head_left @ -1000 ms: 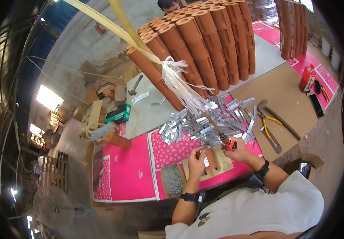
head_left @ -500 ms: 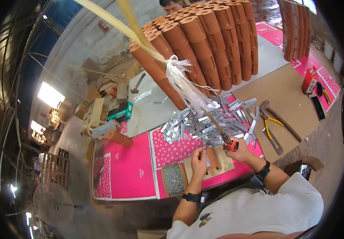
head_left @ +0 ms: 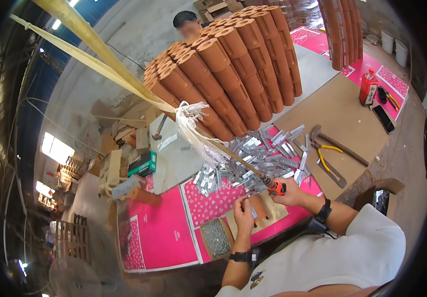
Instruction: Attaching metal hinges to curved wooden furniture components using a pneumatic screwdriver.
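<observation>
My right hand (head_left: 289,192) is wrapped round an orange and black power screwdriver (head_left: 277,187), which hangs on a cord. To its left, my left hand (head_left: 243,214) has its fingertips pinched together; whatever they hold is too small to make out. A brown-orange piece (head_left: 260,207) with a metal strip at its left side lies on a pale wooden board (head_left: 275,210) between the hands. Just beyond them spreads a pile of silvery metal brackets (head_left: 240,161). A round tub of small metal screws (head_left: 216,238) stands to the left of my left hand.
Tall stacked terracotta-coloured tubes (head_left: 233,74) fill the far side, a person (head_left: 186,24) behind them. A hammer (head_left: 339,143), yellow-handled pincers (head_left: 328,158), a red bottle (head_left: 368,88) and a phone (head_left: 383,120) lie or stand rightward. A white-wrapped cord (head_left: 193,128) hangs across the middle.
The view has shifted, so the tubes and table sit further left. Both hands stay close together over the board, the right still gripping the screwdriver. More of the person behind the tubes shows.
</observation>
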`<act>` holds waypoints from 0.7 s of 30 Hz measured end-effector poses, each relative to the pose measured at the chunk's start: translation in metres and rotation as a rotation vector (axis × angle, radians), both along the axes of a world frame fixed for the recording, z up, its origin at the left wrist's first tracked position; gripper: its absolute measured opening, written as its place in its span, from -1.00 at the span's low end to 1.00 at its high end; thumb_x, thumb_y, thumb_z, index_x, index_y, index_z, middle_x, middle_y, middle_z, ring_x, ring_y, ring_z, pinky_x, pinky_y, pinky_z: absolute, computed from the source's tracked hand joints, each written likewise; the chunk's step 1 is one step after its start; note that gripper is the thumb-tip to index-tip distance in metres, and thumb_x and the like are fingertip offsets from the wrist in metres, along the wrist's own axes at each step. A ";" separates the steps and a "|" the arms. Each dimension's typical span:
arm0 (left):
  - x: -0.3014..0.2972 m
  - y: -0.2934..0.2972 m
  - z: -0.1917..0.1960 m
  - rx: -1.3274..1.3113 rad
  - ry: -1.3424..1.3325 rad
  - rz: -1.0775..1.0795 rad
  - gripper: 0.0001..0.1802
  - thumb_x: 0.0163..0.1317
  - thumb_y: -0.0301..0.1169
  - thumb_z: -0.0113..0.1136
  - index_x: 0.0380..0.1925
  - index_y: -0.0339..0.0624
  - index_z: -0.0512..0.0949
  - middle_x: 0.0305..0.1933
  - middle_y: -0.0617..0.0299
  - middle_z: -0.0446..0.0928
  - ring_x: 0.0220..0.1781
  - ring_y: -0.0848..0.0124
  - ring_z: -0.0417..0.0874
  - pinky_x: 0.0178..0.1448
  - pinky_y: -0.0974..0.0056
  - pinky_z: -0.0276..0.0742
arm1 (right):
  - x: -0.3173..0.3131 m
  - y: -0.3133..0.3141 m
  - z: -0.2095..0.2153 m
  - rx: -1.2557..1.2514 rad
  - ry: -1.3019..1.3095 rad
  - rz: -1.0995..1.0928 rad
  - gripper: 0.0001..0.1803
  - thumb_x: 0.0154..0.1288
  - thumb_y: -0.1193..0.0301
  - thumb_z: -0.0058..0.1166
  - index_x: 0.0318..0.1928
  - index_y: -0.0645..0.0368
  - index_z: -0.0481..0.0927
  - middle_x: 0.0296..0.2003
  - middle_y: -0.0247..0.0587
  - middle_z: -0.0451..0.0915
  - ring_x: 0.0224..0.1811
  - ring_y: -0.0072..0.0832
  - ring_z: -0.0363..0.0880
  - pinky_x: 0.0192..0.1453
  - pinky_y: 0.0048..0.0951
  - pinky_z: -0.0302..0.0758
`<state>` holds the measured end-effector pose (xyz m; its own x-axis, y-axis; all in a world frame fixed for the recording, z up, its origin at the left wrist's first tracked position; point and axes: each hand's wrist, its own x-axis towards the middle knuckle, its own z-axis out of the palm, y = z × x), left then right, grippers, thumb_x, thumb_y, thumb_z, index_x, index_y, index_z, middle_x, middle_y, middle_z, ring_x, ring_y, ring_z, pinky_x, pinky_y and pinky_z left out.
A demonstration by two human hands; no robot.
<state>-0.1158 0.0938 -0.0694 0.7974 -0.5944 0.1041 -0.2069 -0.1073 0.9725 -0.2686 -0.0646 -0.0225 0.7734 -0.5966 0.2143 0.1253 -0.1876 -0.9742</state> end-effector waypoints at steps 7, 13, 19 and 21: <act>-0.001 -0.001 0.006 0.040 -0.044 0.018 -0.83 0.46 -0.37 0.08 -0.08 -0.19 0.56 -0.21 0.31 0.52 -0.18 0.54 0.47 -0.06 0.37 0.44 | 0.001 0.000 -0.004 -0.025 -0.002 -0.007 -0.72 -0.02 0.41 0.35 -0.25 0.15 0.62 -0.46 -0.34 0.57 -0.47 -0.61 0.49 -0.33 -0.47 0.48; 0.000 0.000 -0.003 0.066 -0.082 0.056 -0.79 0.42 -0.34 0.13 -0.10 -0.25 0.58 -0.22 0.15 0.56 -0.16 0.36 0.56 0.00 0.26 0.48 | 0.001 0.002 -0.005 -0.031 -0.003 -0.014 -0.74 -0.04 0.41 0.36 -0.30 0.14 0.61 -0.50 -0.34 0.56 -0.48 -0.61 0.50 -0.35 -0.46 0.47; 0.000 0.000 -0.003 0.070 -0.046 0.051 -0.79 0.42 -0.34 0.13 -0.11 -0.26 0.58 -0.21 0.10 0.59 -0.15 0.32 0.59 -0.01 0.24 0.49 | -0.002 -0.001 -0.004 0.008 0.068 0.035 -0.73 0.01 0.49 0.34 -0.21 0.18 0.65 -0.39 -0.38 0.64 -0.37 -0.68 0.54 -0.23 -0.52 0.52; 0.000 -0.002 -0.001 0.059 -0.138 0.052 -0.84 0.45 -0.38 0.10 -0.12 -0.22 0.57 -0.23 0.27 0.57 -0.19 0.52 0.53 -0.06 0.35 0.48 | 0.000 -0.001 -0.006 0.017 0.054 0.029 -0.73 0.01 0.49 0.34 -0.21 0.18 0.65 -0.39 -0.38 0.64 -0.36 -0.68 0.54 -0.22 -0.52 0.52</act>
